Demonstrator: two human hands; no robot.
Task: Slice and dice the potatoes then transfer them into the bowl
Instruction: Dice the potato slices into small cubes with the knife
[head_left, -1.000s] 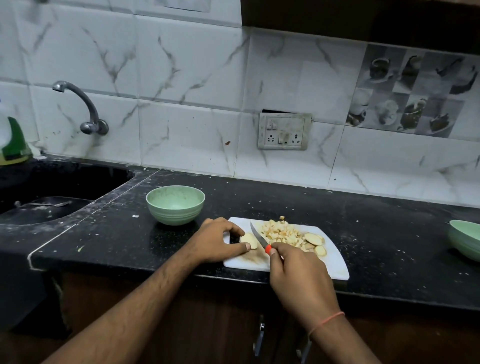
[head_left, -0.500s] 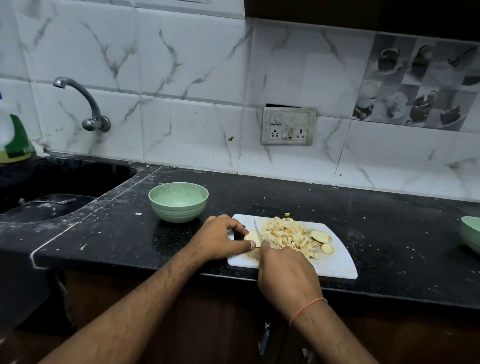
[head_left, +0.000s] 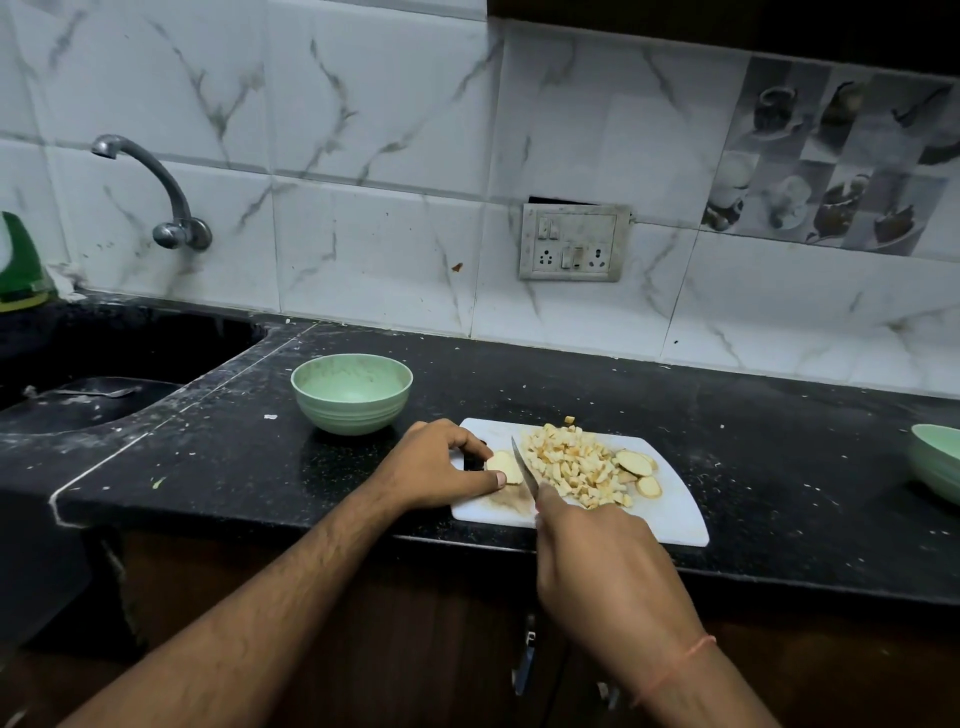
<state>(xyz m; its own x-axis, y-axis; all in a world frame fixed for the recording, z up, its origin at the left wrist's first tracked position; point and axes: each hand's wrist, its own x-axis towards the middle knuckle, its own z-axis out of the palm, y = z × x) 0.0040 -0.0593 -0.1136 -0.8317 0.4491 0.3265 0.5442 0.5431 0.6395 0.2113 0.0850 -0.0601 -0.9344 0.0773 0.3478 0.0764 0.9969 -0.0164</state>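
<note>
Head view, mid-frame: left hand (head_left: 436, 465) pinning potato piece (head_left: 506, 466), right hand (head_left: 605, 569) gripping knife (head_left: 523, 466), big diced pile (head_left: 574, 464) done, slices (head_left: 638, 470) left, bowl (head_left: 351, 392) unfilled.

Knife (head_left: 522, 467) beside potato (head_left: 506, 466) (held)

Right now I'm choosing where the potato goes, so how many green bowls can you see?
2. One bowl stands on the counter behind the left hand, beside the sink. The other bowl sits at the right edge, partly cut off by the frame.
</note>
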